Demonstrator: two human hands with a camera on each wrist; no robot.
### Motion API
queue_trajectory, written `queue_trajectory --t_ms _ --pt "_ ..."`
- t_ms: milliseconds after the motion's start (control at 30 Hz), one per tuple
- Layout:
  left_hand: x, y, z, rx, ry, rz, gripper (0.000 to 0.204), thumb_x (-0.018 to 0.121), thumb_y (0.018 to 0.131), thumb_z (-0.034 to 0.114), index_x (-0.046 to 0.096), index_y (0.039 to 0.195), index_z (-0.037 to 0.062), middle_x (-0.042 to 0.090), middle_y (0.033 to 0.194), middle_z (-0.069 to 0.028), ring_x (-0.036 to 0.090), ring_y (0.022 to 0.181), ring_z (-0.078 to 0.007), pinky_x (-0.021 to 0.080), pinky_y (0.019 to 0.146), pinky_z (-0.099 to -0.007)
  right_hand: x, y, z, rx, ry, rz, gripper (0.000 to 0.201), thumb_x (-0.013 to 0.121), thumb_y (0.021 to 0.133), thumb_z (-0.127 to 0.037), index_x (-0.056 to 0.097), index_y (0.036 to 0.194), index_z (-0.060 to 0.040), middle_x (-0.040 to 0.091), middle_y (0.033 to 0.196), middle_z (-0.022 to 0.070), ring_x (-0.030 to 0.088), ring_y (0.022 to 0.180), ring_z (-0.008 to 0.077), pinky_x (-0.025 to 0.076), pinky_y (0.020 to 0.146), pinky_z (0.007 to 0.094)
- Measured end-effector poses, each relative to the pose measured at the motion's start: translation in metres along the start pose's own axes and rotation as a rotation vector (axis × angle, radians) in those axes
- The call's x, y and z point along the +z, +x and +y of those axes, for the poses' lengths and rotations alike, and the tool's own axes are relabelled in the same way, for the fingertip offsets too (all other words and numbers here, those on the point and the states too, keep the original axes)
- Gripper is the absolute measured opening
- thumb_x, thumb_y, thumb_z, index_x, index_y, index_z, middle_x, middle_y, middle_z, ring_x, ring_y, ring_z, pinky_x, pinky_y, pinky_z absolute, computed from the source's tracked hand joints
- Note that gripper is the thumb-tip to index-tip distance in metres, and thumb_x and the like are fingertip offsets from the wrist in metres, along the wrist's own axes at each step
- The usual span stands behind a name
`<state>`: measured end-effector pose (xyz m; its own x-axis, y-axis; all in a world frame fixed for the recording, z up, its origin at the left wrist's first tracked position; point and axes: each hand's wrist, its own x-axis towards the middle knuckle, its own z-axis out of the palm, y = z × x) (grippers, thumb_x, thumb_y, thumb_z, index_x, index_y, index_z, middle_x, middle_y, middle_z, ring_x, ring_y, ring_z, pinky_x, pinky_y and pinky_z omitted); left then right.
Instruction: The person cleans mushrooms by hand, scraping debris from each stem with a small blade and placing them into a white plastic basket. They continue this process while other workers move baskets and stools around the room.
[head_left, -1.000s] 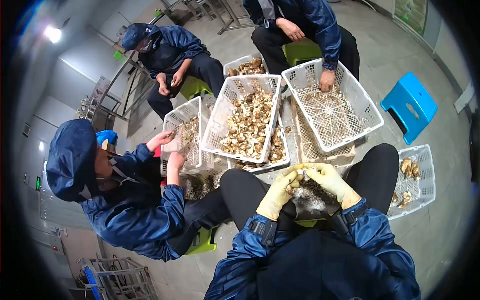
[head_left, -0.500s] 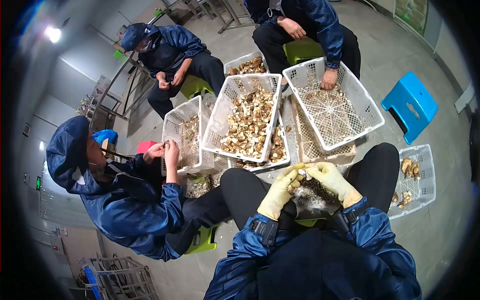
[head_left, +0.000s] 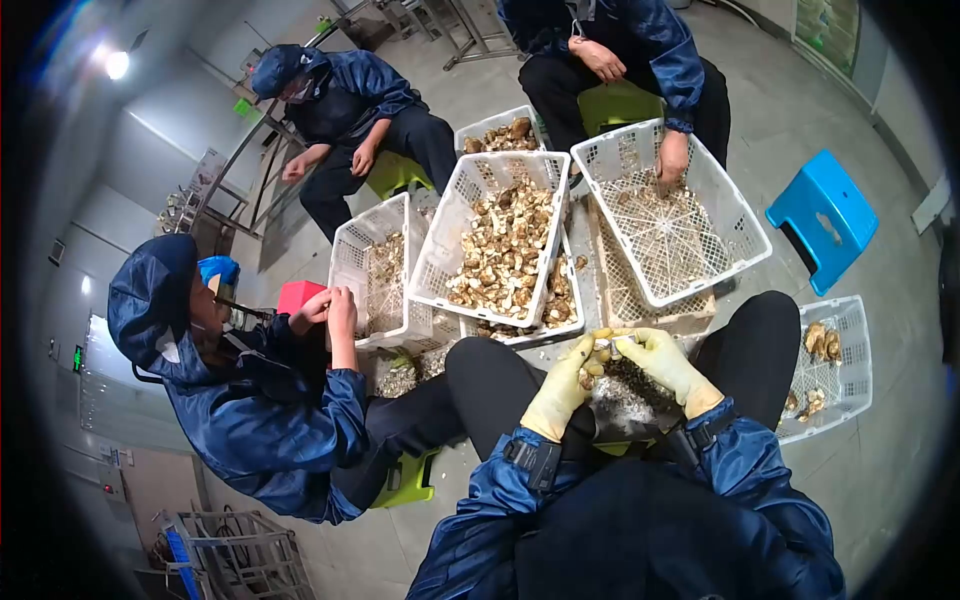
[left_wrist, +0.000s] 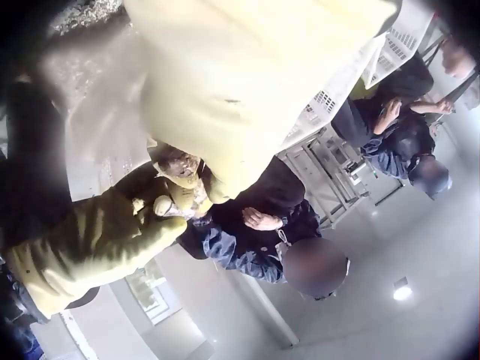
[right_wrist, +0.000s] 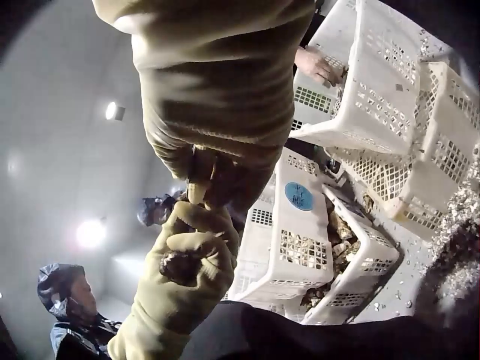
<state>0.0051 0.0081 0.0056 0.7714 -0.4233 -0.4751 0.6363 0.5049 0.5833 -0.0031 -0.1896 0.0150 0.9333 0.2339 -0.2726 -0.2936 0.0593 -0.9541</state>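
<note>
Both my hands wear pale yellow rubber gloves and meet above my lap. My left hand (head_left: 560,392) curls its fingers round a brown-capped mushroom (right_wrist: 180,266), which shows against the palm in the right wrist view. From the other side, the left wrist view shows its brown part (left_wrist: 177,163) among the gloved fingers. My right hand (head_left: 668,368) has its fingers bent and pinched together right at the left fingertips. Between them a small thin tool is mostly hidden; I cannot tell its kind.
A white crate (head_left: 432,272) heaped with mushrooms stands ahead, beside a tilted crate (head_left: 735,268) with scraps. Another crate (head_left: 858,385) with a few mushrooms sits at my right, near a blue stool (head_left: 825,220). Dark debris (head_left: 640,385) lies below my hands. Three seated people surround the crates.
My gloved hands stay together with small finger movements. The person at the left has brought both hands together; the person at the far left has spread theirs apart. The head view has shifted slightly.
</note>
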Motion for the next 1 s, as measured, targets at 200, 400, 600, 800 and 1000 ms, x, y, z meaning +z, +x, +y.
queue_trajectory --t_ms 200,400,600,800,1000 --pt "0.002 0.001 -0.003 0.036 0.003 0.049 0.027 0.059 0.099 0.016 0.062 0.123 0.0048 0.062 0.083 -0.0033 0.044 0.057 -0.002 0.032 0.045 -0.0118 0.001 0.0 -0.003 0.034 -0.057 -0.004 0.028 0.062 0.097 -0.016 0.065 0.116 0.0041 0.07 0.101 0.0043 0.064 0.089 0.0087 0.051 0.081 0.0224" --pt "0.013 -0.006 0.001 0.071 0.181 0.09 0.022 0.06 0.098 0.018 0.066 0.116 0.007 0.064 0.08 0.0014 0.045 0.051 0.0024 0.034 0.04 -0.0089 0.004 0.0 0.001 -0.031 0.168 -0.123 0.034 0.06 0.098 -0.014 0.061 0.126 0.0033 0.068 0.11 0.005 0.064 0.095 0.0099 0.051 0.087 0.0232" --pt "0.01 -0.006 -0.002 0.117 0.264 0.112 0.015 0.06 0.097 0.017 0.067 0.108 0.0078 0.064 0.078 0.0018 0.044 0.051 0.0024 0.034 0.04 -0.0099 0.005 -0.001 0.003 -0.055 0.138 -0.112 0.034 0.06 0.098 -0.014 0.06 0.127 0.0034 0.068 0.11 0.0046 0.063 0.096 0.0098 0.05 0.087 0.0229" --pt "0.013 -0.007 0.003 0.098 0.251 0.096 0.012 0.063 0.096 0.016 0.065 0.106 0.0094 0.063 0.076 0.0001 0.046 0.049 -0.0001 0.033 0.039 -0.0124 0.0 -0.003 -0.008 -0.003 0.067 -0.116 0.033 0.06 0.097 -0.015 0.063 0.123 0.0041 0.069 0.105 0.0033 0.063 0.091 0.0087 0.049 0.084 0.0228" --pt "0.016 -0.006 0.004 0.169 0.279 0.081 0.027 0.061 0.097 0.013 0.061 0.124 0.0075 0.062 0.078 -0.0003 0.046 0.051 -0.0007 0.032 0.04 -0.0125 0.001 -0.002 -0.004 0.007 0.086 -0.094 0.028 0.062 0.096 -0.015 0.066 0.116 0.0043 0.069 0.101 0.0029 0.063 0.089 0.0084 0.049 0.083 0.0222"
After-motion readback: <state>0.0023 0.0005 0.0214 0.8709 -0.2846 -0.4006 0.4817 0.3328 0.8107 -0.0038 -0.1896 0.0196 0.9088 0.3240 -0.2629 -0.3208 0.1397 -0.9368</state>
